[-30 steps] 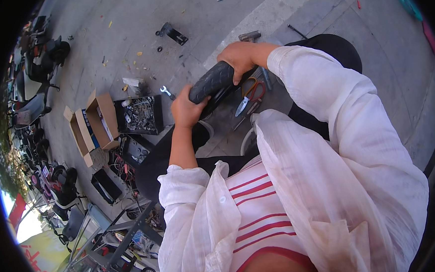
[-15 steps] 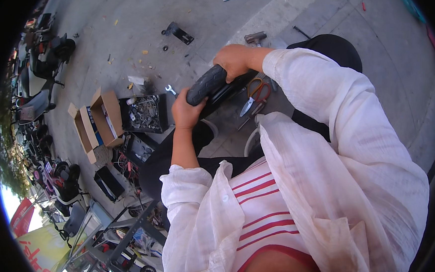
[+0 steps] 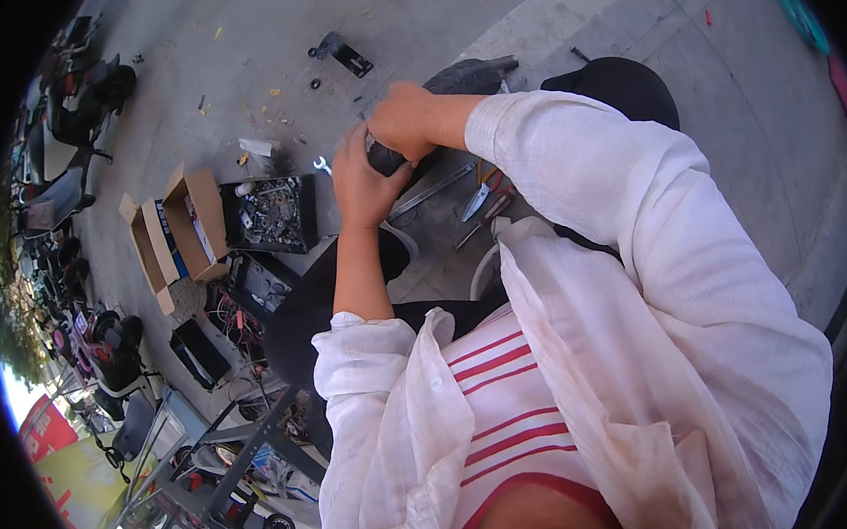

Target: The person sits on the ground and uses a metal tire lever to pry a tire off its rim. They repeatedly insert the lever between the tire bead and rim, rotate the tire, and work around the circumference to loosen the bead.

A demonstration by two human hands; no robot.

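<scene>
A black rubber tyre (image 3: 475, 74) is held in front of me, its far part sticking out to the right beyond my wrist. My left hand (image 3: 364, 179) wraps the near end of it, thumb across the rubber. Close against it, my right hand (image 3: 403, 120) grips the same tyre from above, fingers curled over. My hands and right forearm hide much of the tyre. On the ground to the right of the tyre's near end lie a long metal bar (image 3: 434, 190) and orange-handled scissors (image 3: 477, 200). An open-ended wrench (image 3: 321, 165) lies just left of my left hand.
A black tray (image 3: 270, 216) of small metal parts and an open cardboard box (image 3: 194, 225) stand at the left. Farther out lies a black bracket (image 3: 345, 54). Parked scooters (image 3: 67, 150) line the left side; a metal-framed cart (image 3: 232, 460) stands at lower left.
My right hand has moved left, close to my left hand, which has shifted slightly up. The tyre has turned, and its far part now shows beyond my right wrist, over where a tool lay.
</scene>
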